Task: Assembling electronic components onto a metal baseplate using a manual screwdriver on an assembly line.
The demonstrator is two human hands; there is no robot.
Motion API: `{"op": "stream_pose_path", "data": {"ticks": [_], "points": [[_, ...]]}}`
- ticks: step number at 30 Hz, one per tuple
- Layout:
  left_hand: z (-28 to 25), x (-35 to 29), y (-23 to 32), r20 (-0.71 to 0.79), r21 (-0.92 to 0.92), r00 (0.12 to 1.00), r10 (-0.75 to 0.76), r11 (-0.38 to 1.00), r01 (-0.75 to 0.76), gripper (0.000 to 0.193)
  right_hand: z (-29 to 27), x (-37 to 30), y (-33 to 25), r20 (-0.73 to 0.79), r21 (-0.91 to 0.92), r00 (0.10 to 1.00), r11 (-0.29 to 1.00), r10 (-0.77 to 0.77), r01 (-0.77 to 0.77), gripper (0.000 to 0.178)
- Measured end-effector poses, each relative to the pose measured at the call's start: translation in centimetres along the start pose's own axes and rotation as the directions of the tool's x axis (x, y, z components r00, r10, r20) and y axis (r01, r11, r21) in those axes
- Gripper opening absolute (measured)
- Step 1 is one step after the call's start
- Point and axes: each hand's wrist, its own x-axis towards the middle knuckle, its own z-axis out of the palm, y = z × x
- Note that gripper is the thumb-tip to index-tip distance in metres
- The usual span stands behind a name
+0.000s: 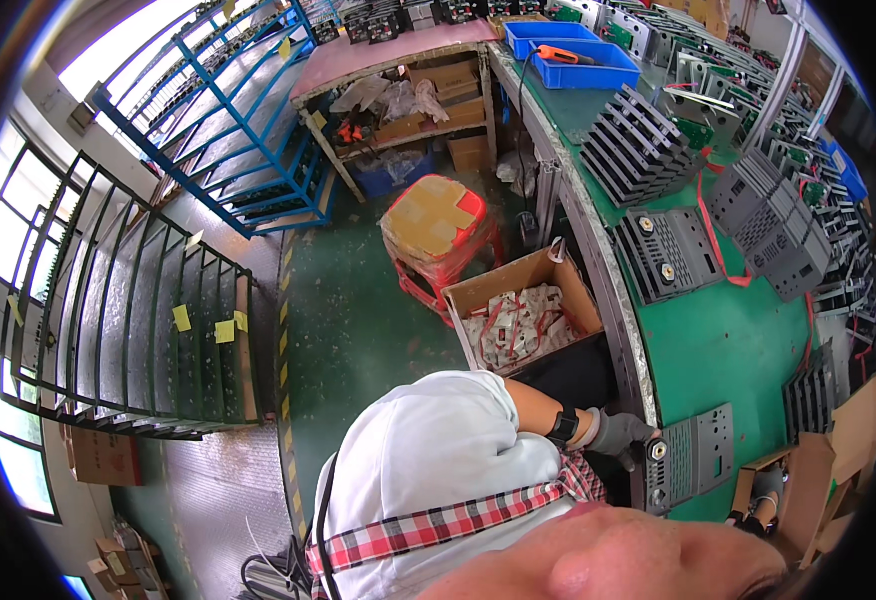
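Observation:
A grey slotted panel (696,458) with round brass-coloured fittings along its left end lies on the green bench top (703,355). My left hand (618,437), in a grey glove with a black wristband above it, grips the panel's left edge near the upper fitting. My right hand (766,487), also gloved, is at the opening of a cardboard box (808,490) to the right of the panel. Its fingers are small and partly hidden, so what they hold does not show. Farther up the bench lies a similar panel (666,255) with two brass-coloured fittings.
Stacked grey panels (773,220) and a finned stack (638,145) stand along the bench, with a red strap (706,220) among them. Blue bins (588,68) hold an orange-handled tool (558,54). An open carton (518,320), a stool (436,225) and racks (138,300) stand left.

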Motion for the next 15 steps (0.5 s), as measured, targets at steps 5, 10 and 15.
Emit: {"op": "stream_pose_path", "data": {"ticks": [5,10,15], "points": [[0.3,-0.2,0.9,0.018,-0.200,0.988,-0.155,0.967,0.156,0.049,-0.7,0.2,0.4,-0.031,0.073,0.999,0.997,0.036,-0.033,0.023],[0.1,0.2,-0.2,-0.022,-0.156,0.999,-0.041,0.987,0.037,0.048,-0.9,0.2,0.6,-0.041,0.154,0.997,0.986,0.071,-0.064,0.022],[-1.7,1.1,-1.3,-0.074,-0.206,0.978,-0.195,0.962,0.177,0.045,-1.0,0.2,-0.6,-0.052,0.218,0.995,0.973,0.086,-0.073,0.021]]}}
